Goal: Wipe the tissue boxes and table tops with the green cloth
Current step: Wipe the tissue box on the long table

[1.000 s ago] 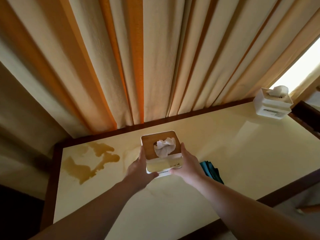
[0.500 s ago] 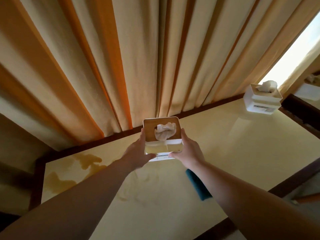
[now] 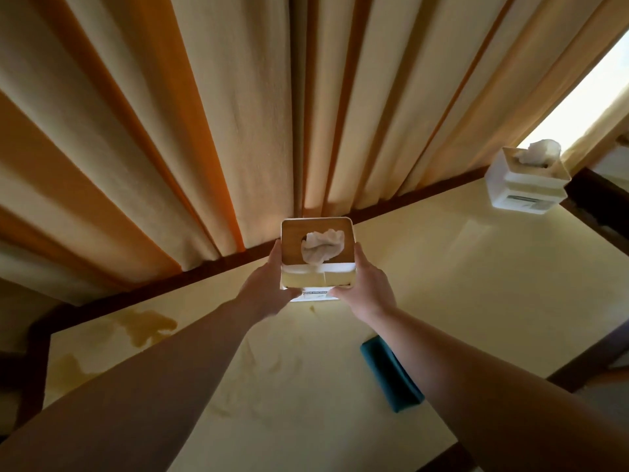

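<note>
A white tissue box [image 3: 318, 281] with a wooden lid and a tissue sticking out sits near the table's far edge, by the curtain. My left hand [image 3: 267, 291] grips its left side and my right hand [image 3: 369, 289] grips its right side. The folded green cloth [image 3: 388, 373] lies on the cream table top [image 3: 476, 301], partly hidden under my right forearm. A second white tissue box [image 3: 526, 180] stands at the far right corner of the table.
A brownish spill stain [image 3: 146, 327] marks the table's left part, with faint smears near the middle. Striped cream and orange curtains [image 3: 272, 114] hang right behind the table. A dark wooden rim [image 3: 204, 272] borders the table.
Both hands have carried the tissue box away from me toward the curtain edge of the table. The green cloth stays where it was and shows more.
</note>
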The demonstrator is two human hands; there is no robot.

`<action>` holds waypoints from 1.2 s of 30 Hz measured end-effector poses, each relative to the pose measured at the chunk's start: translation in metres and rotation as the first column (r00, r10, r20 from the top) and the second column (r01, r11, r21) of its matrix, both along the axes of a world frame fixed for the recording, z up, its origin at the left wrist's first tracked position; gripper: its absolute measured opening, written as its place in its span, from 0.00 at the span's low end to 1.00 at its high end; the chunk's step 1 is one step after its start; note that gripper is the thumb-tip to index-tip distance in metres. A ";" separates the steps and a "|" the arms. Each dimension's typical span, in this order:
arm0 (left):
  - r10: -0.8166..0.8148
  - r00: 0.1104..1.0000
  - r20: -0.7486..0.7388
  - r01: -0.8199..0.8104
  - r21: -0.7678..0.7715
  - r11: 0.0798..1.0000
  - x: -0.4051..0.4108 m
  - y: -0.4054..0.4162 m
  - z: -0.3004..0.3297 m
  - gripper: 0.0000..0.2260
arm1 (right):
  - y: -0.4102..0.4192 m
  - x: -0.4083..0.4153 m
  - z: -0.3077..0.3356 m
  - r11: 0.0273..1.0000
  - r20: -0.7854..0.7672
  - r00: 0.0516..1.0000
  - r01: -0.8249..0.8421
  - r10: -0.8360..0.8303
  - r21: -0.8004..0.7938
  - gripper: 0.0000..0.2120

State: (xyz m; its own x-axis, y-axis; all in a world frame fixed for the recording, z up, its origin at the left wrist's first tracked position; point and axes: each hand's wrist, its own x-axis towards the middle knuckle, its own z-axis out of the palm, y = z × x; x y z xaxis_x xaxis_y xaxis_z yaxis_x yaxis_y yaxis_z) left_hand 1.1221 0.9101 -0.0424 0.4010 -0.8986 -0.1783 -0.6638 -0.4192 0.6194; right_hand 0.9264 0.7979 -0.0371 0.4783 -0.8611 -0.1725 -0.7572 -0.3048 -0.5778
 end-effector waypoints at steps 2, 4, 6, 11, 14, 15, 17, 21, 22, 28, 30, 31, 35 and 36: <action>-0.003 1.000 -0.021 0.003 -0.028 1.000 0.004 -0.003 -0.002 0.52 | -0.003 0.005 0.000 1.000 0.012 1.000 -0.006 0.006 0.002 0.55; 0.006 0.999 -0.031 -0.007 -0.031 1.000 0.010 -0.005 -0.002 0.50 | -0.006 0.010 0.001 1.000 0.016 1.000 -0.007 0.007 0.007 0.55; 0.020 0.999 -0.037 -0.022 -0.034 0.999 0.017 -0.004 -0.002 0.50 | -0.006 0.017 0.002 1.000 0.025 1.000 -0.007 0.007 0.007 0.55; 0.071 0.997 -0.030 -0.072 -0.034 0.997 0.026 0.003 -0.003 0.51 | -0.003 0.031 0.002 0.999 0.069 0.998 -0.006 0.003 0.042 0.50; 0.094 0.995 -0.041 -0.096 -0.037 0.995 0.029 0.005 -0.004 0.50 | -0.002 0.036 0.005 0.999 0.086 0.996 -0.014 0.010 0.051 0.49; 0.098 0.994 -0.040 -0.099 -0.035 0.994 0.031 0.005 -0.004 0.50 | -0.003 0.037 0.006 0.998 0.091 0.996 -0.019 0.014 0.054 0.48; 0.097 0.994 -0.044 -0.099 -0.041 0.994 0.034 0.004 -0.002 0.49 | -0.004 0.037 0.011 0.998 0.105 0.994 -0.033 0.027 0.057 0.47; 0.100 0.992 -0.081 -0.107 -0.080 0.991 0.036 0.003 0.001 0.46 | -0.005 0.035 0.015 0.998 0.125 0.992 -0.039 0.033 0.044 0.47; 0.098 0.992 -0.079 -0.105 -0.089 0.991 0.035 0.002 0.002 0.46 | -0.005 0.035 0.014 0.999 0.124 0.992 -0.033 0.028 0.041 0.47; 0.138 0.989 -0.059 -0.141 -0.056 0.988 0.024 -0.005 -0.001 0.46 | -0.006 0.033 0.008 0.998 0.060 0.998 0.002 -0.006 0.059 0.49; 0.140 0.989 -0.052 -0.142 -0.045 0.989 0.022 -0.005 -0.002 0.47 | -0.007 0.032 0.006 0.998 0.049 0.999 -0.006 0.003 0.057 0.47; 0.139 0.989 -0.050 -0.141 -0.048 0.989 0.022 -0.004 -0.001 0.46 | -0.008 0.031 0.004 0.998 0.042 0.999 -0.013 0.011 0.057 0.47; 0.125 0.992 -0.021 -0.125 -0.027 0.992 0.027 0.005 0.002 0.46 | -0.010 0.022 0.005 0.996 0.015 0.998 -0.065 0.064 0.062 0.50; 0.138 0.990 -0.004 -0.138 0.005 0.990 0.026 0.010 0.002 0.47 | -0.008 0.016 0.006 0.996 0.006 0.998 -0.064 0.064 0.058 0.50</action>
